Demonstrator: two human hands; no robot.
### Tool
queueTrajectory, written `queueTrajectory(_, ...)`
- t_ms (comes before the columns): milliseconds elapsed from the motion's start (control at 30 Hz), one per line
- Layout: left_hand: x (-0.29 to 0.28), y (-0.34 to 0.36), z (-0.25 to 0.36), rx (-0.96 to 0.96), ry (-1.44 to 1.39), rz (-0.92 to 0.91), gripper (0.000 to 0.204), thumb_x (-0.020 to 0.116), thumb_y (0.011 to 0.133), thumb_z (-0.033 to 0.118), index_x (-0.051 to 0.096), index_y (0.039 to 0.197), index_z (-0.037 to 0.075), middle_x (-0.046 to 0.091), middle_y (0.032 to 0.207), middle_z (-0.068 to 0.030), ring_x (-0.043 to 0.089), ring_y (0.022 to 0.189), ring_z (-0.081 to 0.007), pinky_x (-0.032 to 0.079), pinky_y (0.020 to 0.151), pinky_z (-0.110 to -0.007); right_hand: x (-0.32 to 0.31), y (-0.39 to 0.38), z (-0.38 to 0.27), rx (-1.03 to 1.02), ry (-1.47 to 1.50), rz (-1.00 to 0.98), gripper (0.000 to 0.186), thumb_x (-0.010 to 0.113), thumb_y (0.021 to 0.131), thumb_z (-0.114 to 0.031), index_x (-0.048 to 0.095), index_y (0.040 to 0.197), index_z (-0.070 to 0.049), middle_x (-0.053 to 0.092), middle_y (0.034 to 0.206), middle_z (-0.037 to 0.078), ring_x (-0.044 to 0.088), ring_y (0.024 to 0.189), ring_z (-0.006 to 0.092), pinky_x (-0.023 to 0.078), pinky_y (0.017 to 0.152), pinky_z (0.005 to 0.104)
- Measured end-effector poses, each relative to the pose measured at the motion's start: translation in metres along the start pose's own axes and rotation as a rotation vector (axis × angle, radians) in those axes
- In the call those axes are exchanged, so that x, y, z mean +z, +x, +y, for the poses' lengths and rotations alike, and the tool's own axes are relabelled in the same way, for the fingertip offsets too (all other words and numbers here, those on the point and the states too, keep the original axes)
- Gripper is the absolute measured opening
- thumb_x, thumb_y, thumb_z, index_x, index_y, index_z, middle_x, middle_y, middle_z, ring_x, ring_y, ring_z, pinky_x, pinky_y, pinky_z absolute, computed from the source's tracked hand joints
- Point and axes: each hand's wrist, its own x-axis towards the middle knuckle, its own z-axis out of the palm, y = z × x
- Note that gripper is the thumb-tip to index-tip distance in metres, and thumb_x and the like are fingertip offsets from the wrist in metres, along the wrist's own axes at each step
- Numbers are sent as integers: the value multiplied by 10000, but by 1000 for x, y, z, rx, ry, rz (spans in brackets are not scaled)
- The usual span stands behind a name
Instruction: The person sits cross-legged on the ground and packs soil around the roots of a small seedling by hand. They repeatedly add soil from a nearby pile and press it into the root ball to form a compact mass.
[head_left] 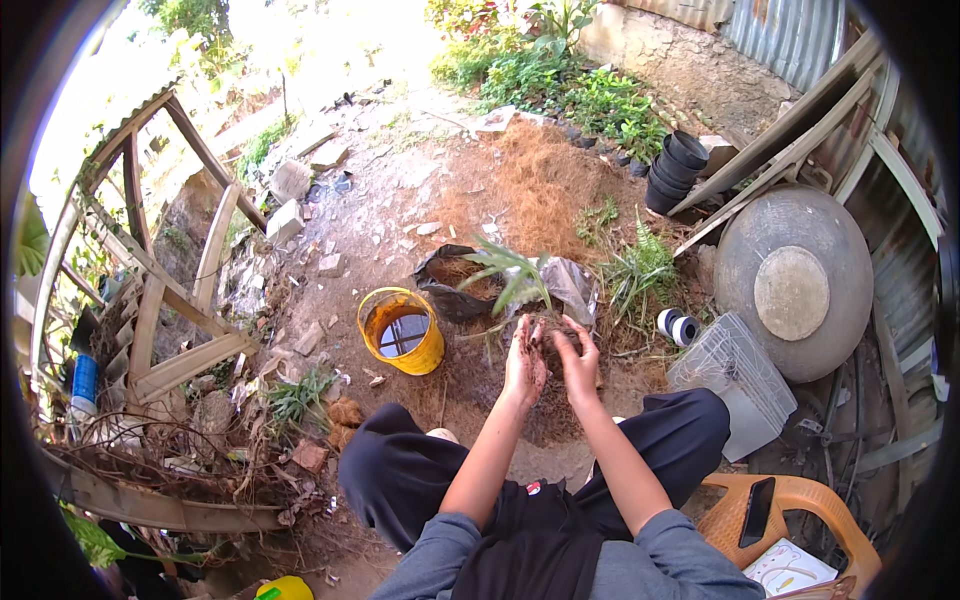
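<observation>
In front of me, between my two hands, is a small plant (518, 272) with long narrow green leaves; its dark clump of roots sits between my palms. My left hand (523, 365), smeared with dark soil, presses on the clump's left side. From the right, the curved fingers of my right hand (578, 362) wrap around it. Just beyond the plant lie an open black plastic bag (462, 304) with brown fibre inside and a greyish clear plastic bag (574, 290). A yellow bucket (424, 356) of dark liquid stands to the left of my hands.
Brown fibre (540, 180) is spread over the ground ahead. On the right are stacked black pots (675, 172), a large round grey vessel (795, 290), a clear plastic crate (740, 390) and an orange chair (735, 497) holding a phone (758, 512). A broken wooden frame (150, 340) stands left.
</observation>
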Motion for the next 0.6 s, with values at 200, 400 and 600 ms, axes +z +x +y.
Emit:
queueTrajectory(200,3,-1,-6,85,82,107,499,377,993,359,317,1410,93,409,1412,-102,375,1310,-245,296,1084,-385,-14,5,10,182,453,7,350,580,897,-108,555,1236,-27,534,1276,63,476,1174,136,358,1017,289)
queueTrajectory(400,-6,0,-17,-143,-284,-39,467,324,982,371,511,1263,48,531,1286,-120,490,1199,-268,370,1050,-404,6,-20,-14,-455,-182,-156,437,707,771,-128,596,1175,-4,597,1180,148,549,1130,253,389,996,369)
queueTrajectory(600,-24,0,-17,-73,-350,-187,431,389,966,382,517,1271,105,524,1296,-115,481,1211,-252,381,1036,-395,3,-21,-42,-746,-651,-264,434,618,829,-215,563,1213,-20,546,1237,166,496,1177,345,354,1016,446)
